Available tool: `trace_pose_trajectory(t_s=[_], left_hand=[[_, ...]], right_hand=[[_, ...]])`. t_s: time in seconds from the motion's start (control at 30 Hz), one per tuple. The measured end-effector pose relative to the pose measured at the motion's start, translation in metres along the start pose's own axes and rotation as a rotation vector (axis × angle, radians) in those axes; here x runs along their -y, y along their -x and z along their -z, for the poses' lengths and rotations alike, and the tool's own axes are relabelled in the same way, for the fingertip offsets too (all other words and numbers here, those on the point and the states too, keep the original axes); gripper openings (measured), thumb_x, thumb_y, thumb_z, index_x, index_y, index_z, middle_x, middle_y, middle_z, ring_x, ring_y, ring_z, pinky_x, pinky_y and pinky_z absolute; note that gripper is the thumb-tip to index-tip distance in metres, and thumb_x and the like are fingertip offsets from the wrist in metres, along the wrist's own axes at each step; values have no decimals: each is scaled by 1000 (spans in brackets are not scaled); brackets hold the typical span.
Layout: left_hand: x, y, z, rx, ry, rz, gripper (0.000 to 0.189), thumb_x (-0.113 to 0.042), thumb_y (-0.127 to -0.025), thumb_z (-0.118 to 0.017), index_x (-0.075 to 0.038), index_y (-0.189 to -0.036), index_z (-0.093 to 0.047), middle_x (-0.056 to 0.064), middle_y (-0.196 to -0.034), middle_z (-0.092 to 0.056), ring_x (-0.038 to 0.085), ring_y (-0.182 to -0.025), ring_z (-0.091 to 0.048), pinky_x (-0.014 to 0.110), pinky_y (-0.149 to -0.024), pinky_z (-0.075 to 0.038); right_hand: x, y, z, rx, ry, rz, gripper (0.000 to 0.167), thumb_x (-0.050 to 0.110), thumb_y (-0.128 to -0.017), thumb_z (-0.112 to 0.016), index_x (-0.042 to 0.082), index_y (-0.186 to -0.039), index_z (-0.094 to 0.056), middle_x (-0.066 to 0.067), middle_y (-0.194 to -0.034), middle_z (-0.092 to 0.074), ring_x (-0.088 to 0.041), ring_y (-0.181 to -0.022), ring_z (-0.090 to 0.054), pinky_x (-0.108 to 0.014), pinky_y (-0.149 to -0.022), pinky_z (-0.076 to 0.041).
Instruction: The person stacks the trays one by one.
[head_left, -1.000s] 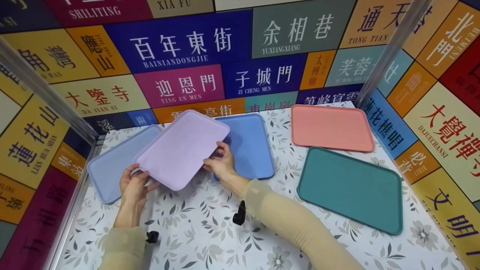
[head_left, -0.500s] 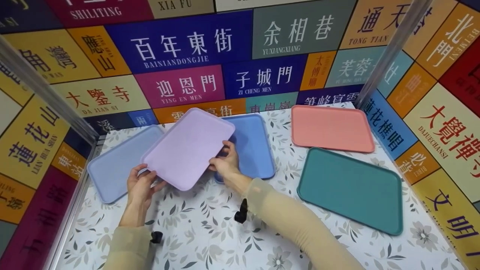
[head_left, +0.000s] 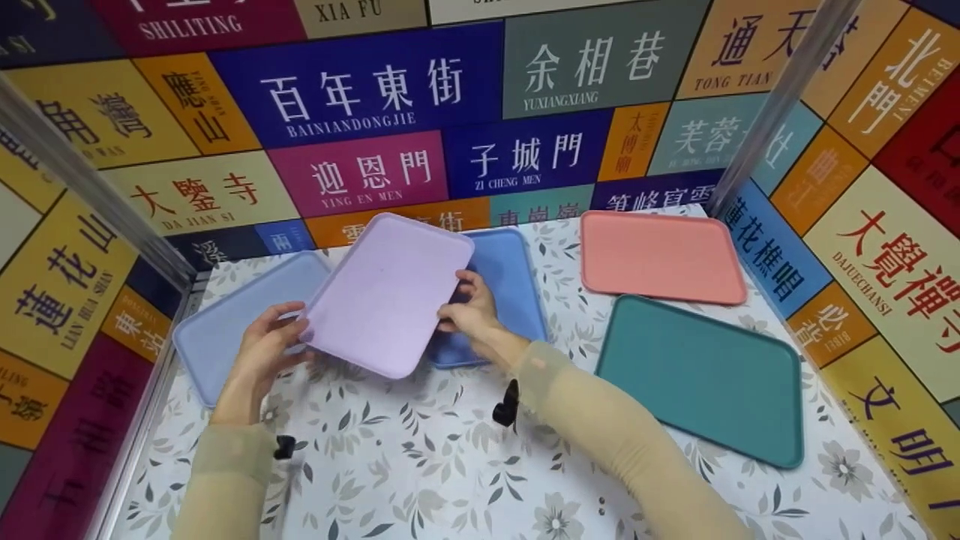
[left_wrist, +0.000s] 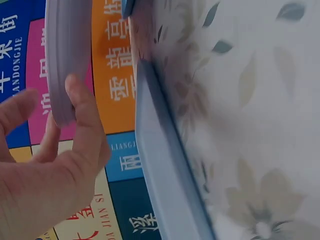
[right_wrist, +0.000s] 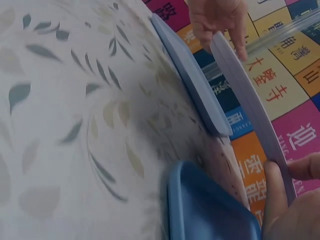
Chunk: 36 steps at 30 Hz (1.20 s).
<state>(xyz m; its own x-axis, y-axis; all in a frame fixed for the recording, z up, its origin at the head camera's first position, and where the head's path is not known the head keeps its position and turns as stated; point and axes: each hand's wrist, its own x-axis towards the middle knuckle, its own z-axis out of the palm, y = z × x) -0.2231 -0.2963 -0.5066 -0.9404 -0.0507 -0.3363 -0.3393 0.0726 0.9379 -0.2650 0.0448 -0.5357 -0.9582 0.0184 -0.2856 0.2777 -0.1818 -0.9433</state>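
And there's the drift: over the last second my lilac tray point(head_left: 386, 296) has shifted to the right, up in the air and tilted, and both hands have travelled with it. My right hand point(head_left: 476, 311) pinches its right edge, thumb one side, fingers the other; that hold looks sound. My left hand point(head_left: 260, 349) is at the near left corner, and the left wrist view shows a finger apart from the tray, so I can't tell whether it grips or only steadies. What has the shift done? The pale blue tray point(head_left: 225, 322) on the left shows more, the blue tray point(head_left: 516, 281) beneath on the right a touch less. Coral tray point(head_left: 664, 255) far right, teal tray point(head_left: 705, 382) nearer, neither stirring on the floral surface point(head_left: 457, 457).
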Motion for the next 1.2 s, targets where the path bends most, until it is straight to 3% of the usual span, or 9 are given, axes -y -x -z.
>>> trace_pose_trajectory(t_s=[0.2, 0.33, 0.43, 0.7, 0.9, 1.07, 1.2], left_hand=[[-21, -22, 5, 162, -172, 3, 63, -31, -114, -64, -22, -173, -43, 1, -145, -63, 11, -114, -69, 31, -93, -62], [-34, -35, -2, 245, -213, 20, 68, -30, -114, -64, -29, -177, -37, 13, -169, -50, 20, -127, -65, 33, -100, -63], [-38, -42, -9, 290, -222, 21, 71, -27, -113, -65, -33, -177, -34, 16, -175, -42, 25, -130, -62, 36, -101, -64], [-37, -52, -28, 346, -162, 10, 77, -11, -107, -67, -36, -174, -39, 10, -156, -53, 27, -125, -58, 38, -94, -66], [-37, -60, -46, 366, -111, -53, 83, 5, -102, -64, -28, -174, -39, 18, -158, -54, 28, -120, -64, 39, -81, -71], [-36, -65, -65, 364, -87, -73, 85, 6, -101, -67, -27, -174, -40, 17, -156, -56, 25, -119, -64, 39, -83, -71], [-31, -70, -82, 367, -87, -94, 85, 5, -100, -67, -25, -175, -39, 18, -157, -56, 23, -113, -67, 35, -73, -68]], right_hand=[[12, -9, 20, 104, 50, -20, 87, -20, -80, -70, 12, -159, -53, -16, -145, -51, -21, -80, -69, -30, -61, -67], [20, -16, 32, 164, 103, -23, 86, -20, -81, -71, 13, -158, -54, -16, -142, -55, -22, -86, -68, -31, -61, -66], [26, -20, 41, 202, 152, -16, 85, -19, -82, -72, 14, -158, -55, -16, -139, -57, -23, -91, -69, -30, -61, -65], [45, -30, 66, 256, 206, -20, 84, -18, -83, -71, 14, -159, -54, -12, -138, -60, -20, -88, -70, -31, -66, -66], [57, -38, 83, 272, 216, -24, 87, -18, -84, -71, 15, -163, -52, -10, -139, -63, -19, -92, -72, -34, -71, -66], [62, -46, 100, 264, 244, -12, 86, -16, -85, -72, 16, -163, -53, -9, -138, -62, -19, -92, -71, -35, -74, -65], [64, -52, 116, 247, 270, -10, 86, -14, -85, -72, 16, -163, -55, -9, -138, -61, -18, -91, -68, -35, -74, -64]])
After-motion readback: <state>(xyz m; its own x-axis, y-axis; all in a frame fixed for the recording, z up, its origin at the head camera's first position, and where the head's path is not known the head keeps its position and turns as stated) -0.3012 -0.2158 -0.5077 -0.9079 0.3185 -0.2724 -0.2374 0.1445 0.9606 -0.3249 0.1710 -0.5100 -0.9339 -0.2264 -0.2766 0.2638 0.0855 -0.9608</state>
